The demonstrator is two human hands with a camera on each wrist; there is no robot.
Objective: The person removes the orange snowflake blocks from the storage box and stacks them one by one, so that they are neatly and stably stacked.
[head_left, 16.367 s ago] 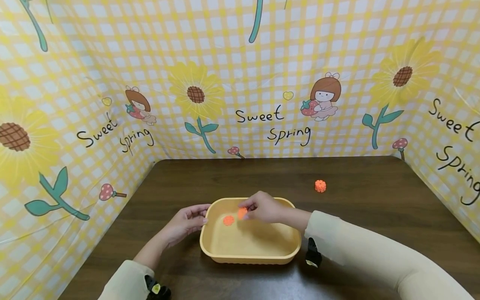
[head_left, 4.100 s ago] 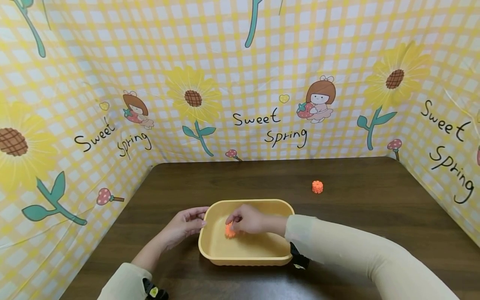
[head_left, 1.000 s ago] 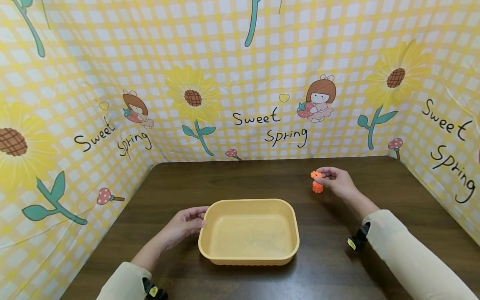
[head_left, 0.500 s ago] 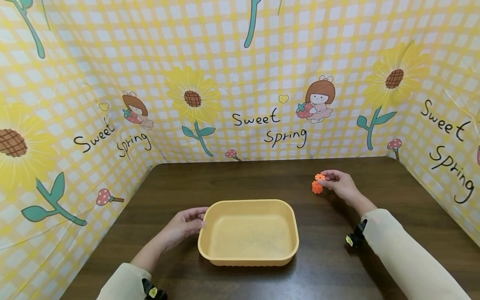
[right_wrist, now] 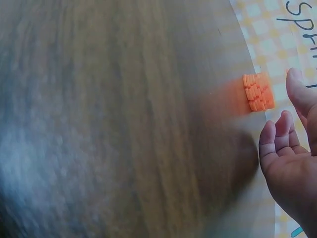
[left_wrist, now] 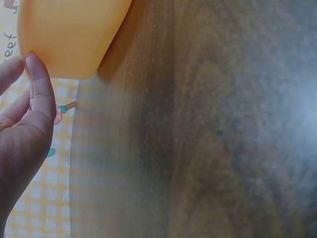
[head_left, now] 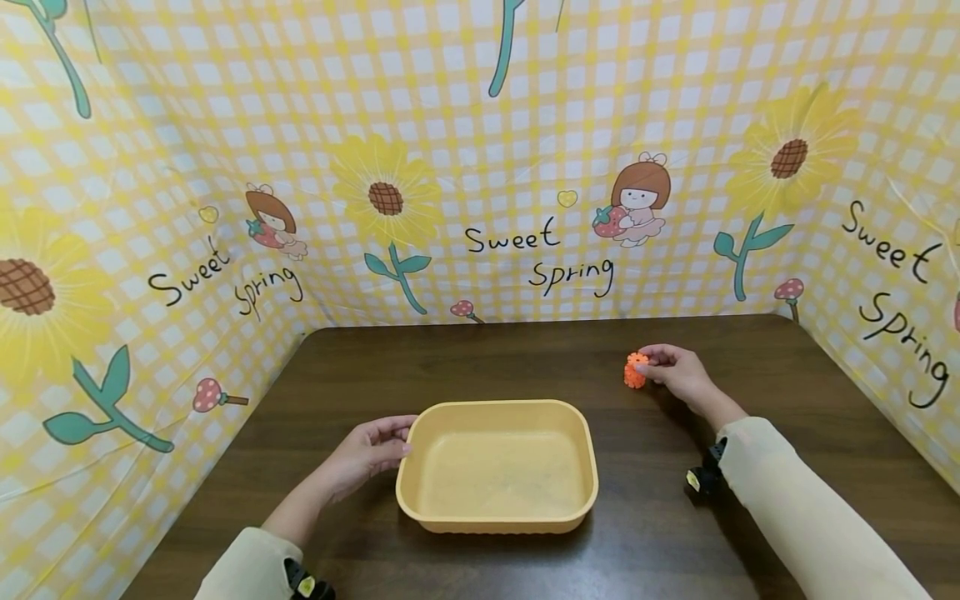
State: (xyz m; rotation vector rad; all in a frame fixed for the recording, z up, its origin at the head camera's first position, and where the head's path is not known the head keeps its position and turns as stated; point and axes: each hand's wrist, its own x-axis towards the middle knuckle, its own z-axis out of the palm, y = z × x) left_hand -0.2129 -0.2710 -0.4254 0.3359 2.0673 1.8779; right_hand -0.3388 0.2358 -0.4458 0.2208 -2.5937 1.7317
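Note:
My left hand (head_left: 362, 457) rests at the left side of a yellow plastic basin (head_left: 497, 527). Its thumb and fingertips touch the outer wall (left_wrist: 64, 39) near the rim. At the far right of the table, my right hand (head_left: 678, 371) pinches an orange snowflake disc (head_left: 638, 359) between thumb and fingers. That disc is right at a small stack of like orange discs (head_left: 634, 380); whether it touches is hard to tell. The right wrist view shows the stack (right_wrist: 258, 92) beside the fingertips, with the held disc not distinguishable there.
Everything stands on a dark wooden table (head_left: 450, 358). A yellow checked cloth (head_left: 510, 167) printed with sunflowers hangs behind and at both sides. The basin has bare inner walls and floor in view. A black wrist camera (head_left: 705, 477) sits on the right sleeve.
Earlier the right hand worked with orange discs inside the basin; now it is at the stack. Over the last second the pinched disc has come down closer to the stack. The left hand has stayed put.

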